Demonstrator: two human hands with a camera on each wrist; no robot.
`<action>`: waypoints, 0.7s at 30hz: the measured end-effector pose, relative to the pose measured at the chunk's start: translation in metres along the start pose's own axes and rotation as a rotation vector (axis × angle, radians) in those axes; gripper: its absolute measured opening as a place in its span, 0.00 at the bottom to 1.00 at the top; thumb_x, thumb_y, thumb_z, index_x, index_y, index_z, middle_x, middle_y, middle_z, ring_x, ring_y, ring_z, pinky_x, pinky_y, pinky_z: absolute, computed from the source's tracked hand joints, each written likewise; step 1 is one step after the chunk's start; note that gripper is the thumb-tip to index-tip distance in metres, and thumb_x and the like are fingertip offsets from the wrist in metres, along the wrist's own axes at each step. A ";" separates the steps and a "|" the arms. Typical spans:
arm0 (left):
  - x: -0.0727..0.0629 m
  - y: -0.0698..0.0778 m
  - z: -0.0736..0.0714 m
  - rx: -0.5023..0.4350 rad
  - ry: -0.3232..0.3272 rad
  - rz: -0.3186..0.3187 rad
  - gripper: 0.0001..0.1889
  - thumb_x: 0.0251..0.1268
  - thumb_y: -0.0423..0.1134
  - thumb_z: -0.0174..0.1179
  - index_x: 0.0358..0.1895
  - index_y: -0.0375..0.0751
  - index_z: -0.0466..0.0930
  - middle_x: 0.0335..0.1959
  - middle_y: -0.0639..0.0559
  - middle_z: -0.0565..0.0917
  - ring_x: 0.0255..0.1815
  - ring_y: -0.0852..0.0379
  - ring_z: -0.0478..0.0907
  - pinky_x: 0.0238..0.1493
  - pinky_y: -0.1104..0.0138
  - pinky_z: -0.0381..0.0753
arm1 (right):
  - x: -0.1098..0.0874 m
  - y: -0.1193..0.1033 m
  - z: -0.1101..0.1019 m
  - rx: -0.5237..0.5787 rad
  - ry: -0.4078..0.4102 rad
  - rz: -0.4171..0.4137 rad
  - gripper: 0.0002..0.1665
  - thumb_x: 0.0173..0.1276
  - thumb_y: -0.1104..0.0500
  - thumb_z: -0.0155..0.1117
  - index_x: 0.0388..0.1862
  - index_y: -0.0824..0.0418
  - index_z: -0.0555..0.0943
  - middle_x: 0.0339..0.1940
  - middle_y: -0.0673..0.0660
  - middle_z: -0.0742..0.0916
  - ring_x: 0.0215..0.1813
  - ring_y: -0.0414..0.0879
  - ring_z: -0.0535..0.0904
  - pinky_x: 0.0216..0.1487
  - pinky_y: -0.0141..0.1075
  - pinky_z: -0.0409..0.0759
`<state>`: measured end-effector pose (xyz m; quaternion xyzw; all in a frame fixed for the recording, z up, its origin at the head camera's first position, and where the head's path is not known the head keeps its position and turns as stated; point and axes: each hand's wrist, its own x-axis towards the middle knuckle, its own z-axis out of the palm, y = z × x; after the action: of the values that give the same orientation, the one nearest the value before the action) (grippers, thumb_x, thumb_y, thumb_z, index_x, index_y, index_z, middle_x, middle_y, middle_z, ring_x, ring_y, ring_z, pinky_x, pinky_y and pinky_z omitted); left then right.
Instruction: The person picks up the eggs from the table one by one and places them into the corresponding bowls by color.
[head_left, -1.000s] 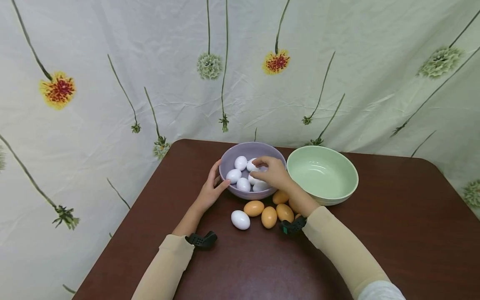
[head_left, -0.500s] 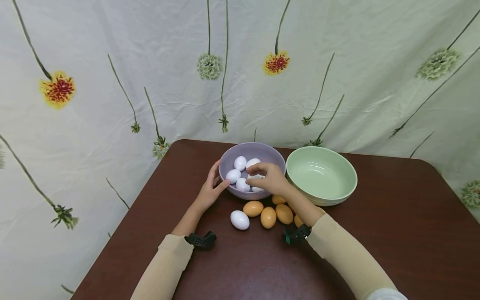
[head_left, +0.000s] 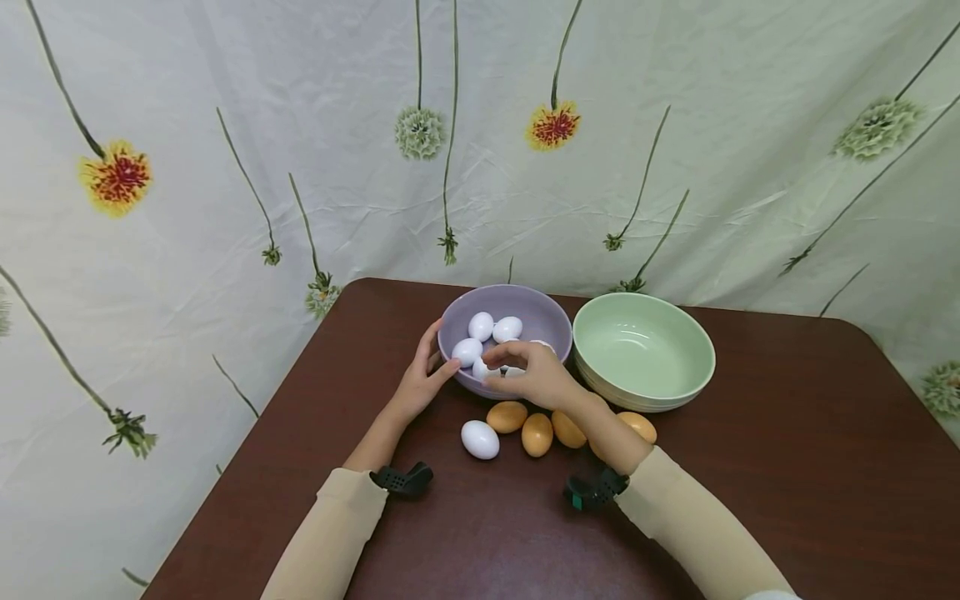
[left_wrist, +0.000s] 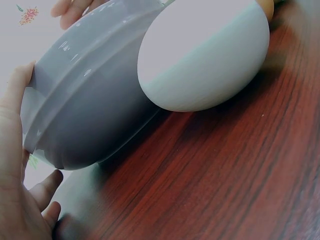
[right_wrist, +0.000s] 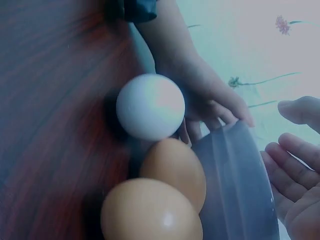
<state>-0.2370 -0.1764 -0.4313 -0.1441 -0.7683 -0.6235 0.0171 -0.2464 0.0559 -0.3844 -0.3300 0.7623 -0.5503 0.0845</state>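
Observation:
A purple bowl (head_left: 543,312) with several white eggs (head_left: 481,326) in it stands near the table's far edge. My left hand (head_left: 422,377) holds its left side, thumb at the rim and fingers around the outside wall. Over the bowl's near right rim hovers my right hand (head_left: 543,379), hiding some eggs. The right wrist view shows that hand's thumb and fingers (right_wrist: 295,170) apart, with nothing between them. One white egg (head_left: 480,439) lies on the table in front of the bowl; in the left wrist view this egg (left_wrist: 205,55) looms large beside the bowl wall (left_wrist: 95,90).
Several brown eggs (head_left: 537,435) lie before the bowl, some partly behind my right forearm. A green bowl (head_left: 641,350) without eggs stands right beside the purple one. The dark red table (head_left: 465,533) meets a flower-patterned cloth (head_left: 300,100) behind it.
My right hand has drawn nearer to me over the purple bowl, uncovering a white egg toward its back. The left hand keeps its place on the bowl.

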 end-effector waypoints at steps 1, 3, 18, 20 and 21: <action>0.000 0.000 0.000 -0.003 -0.001 0.002 0.39 0.71 0.32 0.55 0.78 0.39 0.43 0.76 0.33 0.52 0.72 0.32 0.56 0.65 0.45 0.64 | -0.001 -0.001 0.001 0.005 -0.004 -0.005 0.23 0.60 0.63 0.71 0.52 0.75 0.79 0.48 0.68 0.84 0.52 0.51 0.81 0.58 0.53 0.74; 0.000 0.000 0.000 -0.006 -0.003 0.006 0.39 0.71 0.32 0.55 0.78 0.39 0.43 0.75 0.33 0.52 0.72 0.32 0.56 0.65 0.45 0.64 | -0.004 -0.003 0.002 0.023 -0.017 -0.005 0.23 0.60 0.63 0.71 0.52 0.75 0.79 0.48 0.68 0.84 0.52 0.51 0.81 0.58 0.54 0.74; 0.001 -0.001 0.001 0.004 0.000 0.039 0.38 0.71 0.31 0.55 0.77 0.36 0.43 0.74 0.29 0.54 0.72 0.31 0.56 0.66 0.43 0.61 | -0.022 -0.015 0.016 0.126 -0.066 0.061 0.22 0.60 0.66 0.72 0.53 0.71 0.80 0.50 0.63 0.84 0.57 0.51 0.80 0.59 0.47 0.75; 0.000 0.000 0.001 0.012 0.003 0.035 0.38 0.71 0.31 0.55 0.77 0.36 0.43 0.74 0.30 0.54 0.72 0.32 0.56 0.67 0.43 0.60 | -0.024 -0.014 0.018 0.140 -0.076 0.057 0.23 0.59 0.66 0.72 0.53 0.72 0.80 0.49 0.63 0.85 0.56 0.51 0.80 0.59 0.50 0.75; 0.000 0.001 0.001 0.017 0.004 0.032 0.38 0.71 0.32 0.55 0.77 0.36 0.43 0.74 0.30 0.54 0.72 0.32 0.56 0.67 0.43 0.60 | -0.025 -0.013 0.020 0.143 -0.079 0.053 0.22 0.59 0.66 0.72 0.52 0.73 0.80 0.49 0.63 0.85 0.55 0.51 0.80 0.59 0.51 0.75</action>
<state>-0.2369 -0.1757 -0.4307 -0.1549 -0.7712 -0.6168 0.0297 -0.2120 0.0533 -0.3861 -0.3242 0.7256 -0.5874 0.1527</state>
